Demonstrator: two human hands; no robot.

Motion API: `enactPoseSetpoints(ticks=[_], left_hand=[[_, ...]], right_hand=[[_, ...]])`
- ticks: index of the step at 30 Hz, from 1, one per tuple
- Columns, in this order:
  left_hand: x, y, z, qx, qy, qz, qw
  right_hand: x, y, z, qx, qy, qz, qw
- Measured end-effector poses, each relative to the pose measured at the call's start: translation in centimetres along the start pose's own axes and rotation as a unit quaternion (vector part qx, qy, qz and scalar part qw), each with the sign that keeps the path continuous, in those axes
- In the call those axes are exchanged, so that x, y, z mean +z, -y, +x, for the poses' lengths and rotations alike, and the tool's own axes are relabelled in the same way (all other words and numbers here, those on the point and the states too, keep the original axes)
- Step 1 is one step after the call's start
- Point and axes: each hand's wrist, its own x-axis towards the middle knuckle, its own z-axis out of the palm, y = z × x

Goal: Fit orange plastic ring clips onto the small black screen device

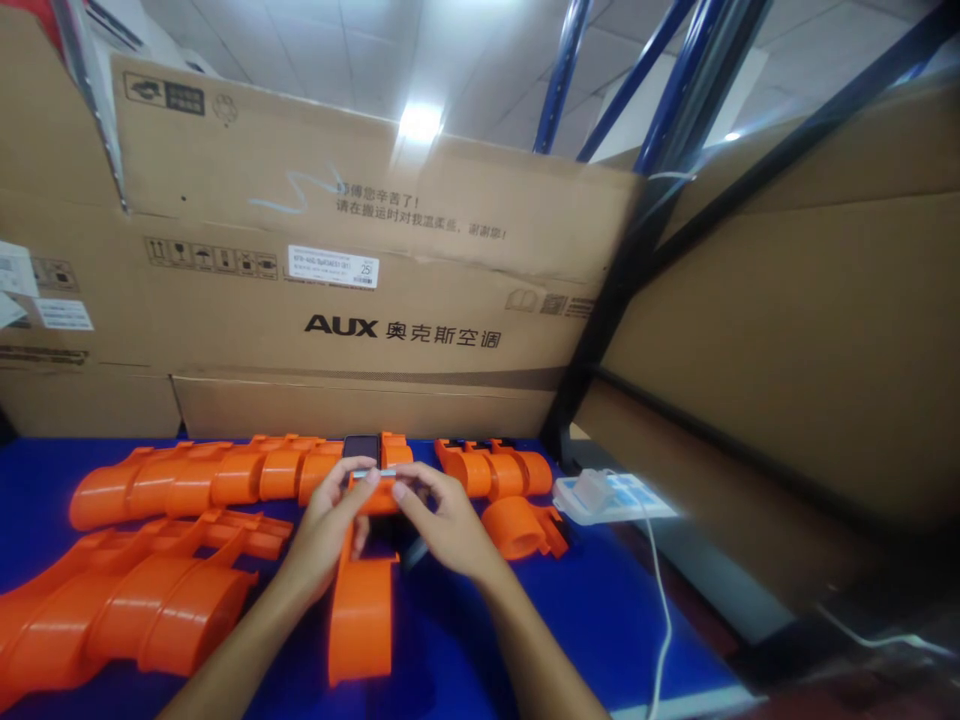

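Note:
Both my hands meet over an orange plastic part [361, 610] that lies on the blue table [585, 620]. My left hand [330, 525] and my right hand [442, 520] each pinch an end of a small pale strip [375, 473] held across the top of that part. Fingers of both hands are closed on the strip. A small dark block [361, 446] sits just behind the strip.
Rows of nested orange plastic parts [202, 475] lie to the left and behind, more at lower left [127, 610] and to the right [517, 500]. A white power strip [607, 495] with a cable lies at right. Large cardboard boxes [360, 300] and a dark shelf frame [600, 340] wall the back.

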Motion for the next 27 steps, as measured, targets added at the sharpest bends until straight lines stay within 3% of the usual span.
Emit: enactPoseSetpoints(ticks=[7, 14, 23, 27], left_hand=[[-0.1, 0.8, 0.1, -0.004, 0.019, 0.026, 0.999], [0.0, 0.5, 0.0, 0.037, 0.046, 0.019, 0.998], [0.3, -0.1, -0.3, 0.056, -0.003, 0.017, 0.998], [-0.6, -0.8, -0.1, 0.061, -0.031, -0.006, 0.998]], right_hand=[[1.7, -1.0, 0.4, 0.02, -0.077, 0.129, 0.988], [0.8, -1.6, 0.5, 0.03, -0.106, 0.112, 0.988], [0.2, -1.3, 0.6, 0.035, -0.149, 0.072, 0.986], [-1.4, -1.5, 0.5, 0.024, -0.197, 0.092, 0.976]])
